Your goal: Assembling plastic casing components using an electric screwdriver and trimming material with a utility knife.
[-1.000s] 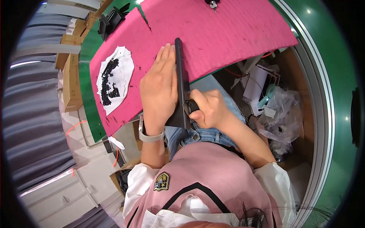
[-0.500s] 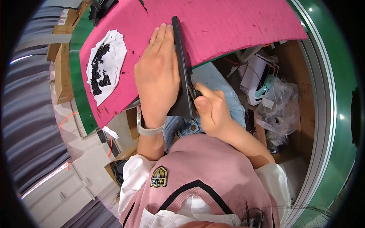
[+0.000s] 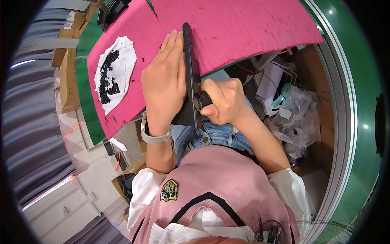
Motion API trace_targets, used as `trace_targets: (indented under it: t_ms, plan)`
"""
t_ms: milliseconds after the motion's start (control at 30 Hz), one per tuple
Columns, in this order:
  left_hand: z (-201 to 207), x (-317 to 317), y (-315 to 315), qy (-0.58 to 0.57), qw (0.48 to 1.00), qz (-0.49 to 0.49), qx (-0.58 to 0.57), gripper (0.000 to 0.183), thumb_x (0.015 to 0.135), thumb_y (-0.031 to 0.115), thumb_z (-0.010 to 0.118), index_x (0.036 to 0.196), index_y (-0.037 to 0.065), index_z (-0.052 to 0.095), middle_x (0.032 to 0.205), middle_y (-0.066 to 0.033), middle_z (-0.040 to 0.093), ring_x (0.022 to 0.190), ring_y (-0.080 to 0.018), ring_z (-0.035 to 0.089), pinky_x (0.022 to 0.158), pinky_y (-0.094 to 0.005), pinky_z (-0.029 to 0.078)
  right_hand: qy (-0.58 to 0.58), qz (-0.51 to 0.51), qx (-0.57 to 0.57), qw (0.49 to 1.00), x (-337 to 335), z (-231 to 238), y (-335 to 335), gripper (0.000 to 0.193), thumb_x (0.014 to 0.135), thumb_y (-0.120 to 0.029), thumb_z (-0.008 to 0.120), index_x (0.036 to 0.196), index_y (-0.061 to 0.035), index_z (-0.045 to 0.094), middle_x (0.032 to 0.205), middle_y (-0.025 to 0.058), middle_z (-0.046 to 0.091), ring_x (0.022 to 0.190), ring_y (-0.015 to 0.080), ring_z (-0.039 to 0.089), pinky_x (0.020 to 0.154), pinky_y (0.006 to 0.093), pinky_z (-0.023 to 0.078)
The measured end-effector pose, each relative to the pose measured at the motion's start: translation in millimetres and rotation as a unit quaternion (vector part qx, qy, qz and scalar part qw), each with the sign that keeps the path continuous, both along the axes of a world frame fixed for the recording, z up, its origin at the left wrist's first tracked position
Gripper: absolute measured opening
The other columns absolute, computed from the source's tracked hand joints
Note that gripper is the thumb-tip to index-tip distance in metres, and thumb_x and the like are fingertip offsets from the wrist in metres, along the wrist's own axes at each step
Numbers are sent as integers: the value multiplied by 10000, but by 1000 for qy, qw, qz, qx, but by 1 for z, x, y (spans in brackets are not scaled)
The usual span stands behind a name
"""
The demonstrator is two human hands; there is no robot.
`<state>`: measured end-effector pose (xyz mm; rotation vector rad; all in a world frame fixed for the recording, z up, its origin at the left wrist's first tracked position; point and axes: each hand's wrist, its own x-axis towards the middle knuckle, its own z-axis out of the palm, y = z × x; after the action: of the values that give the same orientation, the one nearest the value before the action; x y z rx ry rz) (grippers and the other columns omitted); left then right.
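Observation:
A flat black panel (image 3: 191, 61) stands tilted on its edge, its near end above my lap. My left hand (image 3: 164, 83) lies along the panel's left face, fingers stretched out and close together, the thumb hidden. My right hand (image 3: 225, 99) is closed around a small tool with a dark rounded handle (image 3: 205, 99). The tool's narrow working end meets the panel's edge near its lower part; its exact kind is not clear. On the pink mat to the left, a white cloth (image 3: 127, 67) carries a heap of small black pieces (image 3: 105, 81).
The pink mat (image 3: 243, 24) covers a green table top (image 3: 87, 81). A black part (image 3: 109, 14) lies at the far left. Beneath the table on the right are a clear plastic bag (image 3: 298, 116), a teal handheld object (image 3: 281, 95) and cardboard. A grey metal rail (image 3: 343, 101) curves along the right.
My right hand and the tool have shifted slightly left and up, and the hand has turned, showing more of the handle. The panel and my left hand have moved a little left and nearer.

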<state>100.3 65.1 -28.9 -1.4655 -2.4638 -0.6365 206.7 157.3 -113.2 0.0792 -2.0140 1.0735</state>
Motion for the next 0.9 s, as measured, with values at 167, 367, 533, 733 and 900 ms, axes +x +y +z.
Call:
trace_targets:
  t_ms: [167,367,533,733,900]
  plan:
    - [4,-4,-2,-23,1000,-9,14,348,910,85,437,1227,-23,532,1269,-213,526,1205,-343,486,965,-383,428,-3,15,60,998,-4,3,7,574,890,-601,408,769,-50,512,558,100,538,462,300,559,392,378,408]
    - [2,-5,-20,-295,926,-34,232,306,935,111,444,1164,-41,579,1273,-186,555,1221,-308,506,1015,-361,383,-23,16,-47,999,5,14,-8,508,910,-530,451,789,-41,516,541,114,536,484,329,569,410,395,417]
    - [13,13,-59,-179,955,-178,153,598,721,306,768,1169,-37,568,1220,-189,580,1206,-380,496,1028,-474,357,-56,70,-165,982,12,30,-7,429,935,-420,490,866,2,525,530,158,512,508,371,570,439,402,413]
    - [-6,17,-37,54,954,-131,265,247,678,109,712,887,-7,651,989,-153,664,990,-321,627,955,-489,421,-113,152,-286,940,24,59,-14,319,940,-290,499,914,27,519,564,183,518,568,397,581,482,399,420]
    - [24,54,-33,39,938,-150,312,130,687,75,689,779,-11,657,819,-150,683,771,-288,679,792,-424,525,-73,161,-218,960,64,87,-3,259,906,-234,538,919,25,526,599,166,514,545,359,554,491,368,404]
